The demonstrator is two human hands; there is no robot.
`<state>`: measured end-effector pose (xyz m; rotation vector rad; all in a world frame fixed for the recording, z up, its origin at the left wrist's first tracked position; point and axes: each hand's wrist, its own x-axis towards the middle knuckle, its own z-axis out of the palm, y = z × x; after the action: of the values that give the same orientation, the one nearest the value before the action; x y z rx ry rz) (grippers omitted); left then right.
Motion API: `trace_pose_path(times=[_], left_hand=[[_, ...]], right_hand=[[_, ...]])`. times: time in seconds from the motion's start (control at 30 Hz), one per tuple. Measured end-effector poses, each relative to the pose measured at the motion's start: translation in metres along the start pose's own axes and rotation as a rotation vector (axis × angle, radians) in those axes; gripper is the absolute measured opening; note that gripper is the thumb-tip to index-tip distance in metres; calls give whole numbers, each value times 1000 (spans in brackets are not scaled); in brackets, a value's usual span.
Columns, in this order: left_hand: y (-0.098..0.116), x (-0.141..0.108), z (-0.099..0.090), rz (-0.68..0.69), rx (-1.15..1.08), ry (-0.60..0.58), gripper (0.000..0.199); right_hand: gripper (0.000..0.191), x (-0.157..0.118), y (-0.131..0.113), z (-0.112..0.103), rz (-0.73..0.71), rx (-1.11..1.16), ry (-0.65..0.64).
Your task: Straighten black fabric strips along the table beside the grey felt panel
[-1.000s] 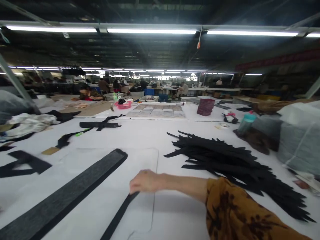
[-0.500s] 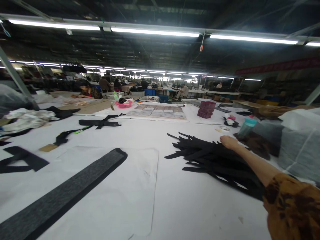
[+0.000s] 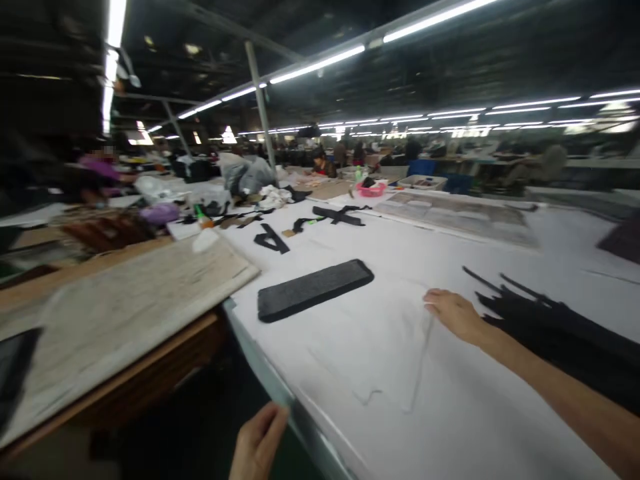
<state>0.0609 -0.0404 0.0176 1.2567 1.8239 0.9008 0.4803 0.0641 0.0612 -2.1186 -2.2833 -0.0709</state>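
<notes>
My right hand point(image 3: 454, 315) is over the white tabletop point(image 3: 360, 360), at the upper corner of a thin white sheet. Its fingers point left and are loosely stretched, with no object visible in them. Just right of it lies a pile of long black fabric strips point(image 3: 555, 327). My left hand point(image 3: 260, 440) is low in front of the table's near edge, thumb and fingers drawn together, nothing visible between them. A dark grey padded strip with black edges point(image 3: 315, 290) lies flat on the table, left of my right hand and apart from both hands.
Across a gap on the left stands another table with a worn pale top point(image 3: 135, 307). Farther back are black fabric pieces point(image 3: 340, 215), a pink basin point(image 3: 371, 190) and a printed sheet point(image 3: 455, 213). A metal post point(image 3: 260, 107) rises behind; people are in the background.
My view has swung left, bringing the neighbouring table into sight. My right hand has left the black strips and moved left to the sheet's corner. My left hand has come into view.
</notes>
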Motion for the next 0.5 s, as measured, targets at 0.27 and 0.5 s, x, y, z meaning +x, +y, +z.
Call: trace_pose_path(times=[0.27,0.5], left_hand=[[-10,4,11,53,-125,-31,62],[-24,26,-18,82,-143,42,30]], right_hand=[[27,74,-229,15,-523,36,15],[23,108,-273,39,-714,-54,36]])
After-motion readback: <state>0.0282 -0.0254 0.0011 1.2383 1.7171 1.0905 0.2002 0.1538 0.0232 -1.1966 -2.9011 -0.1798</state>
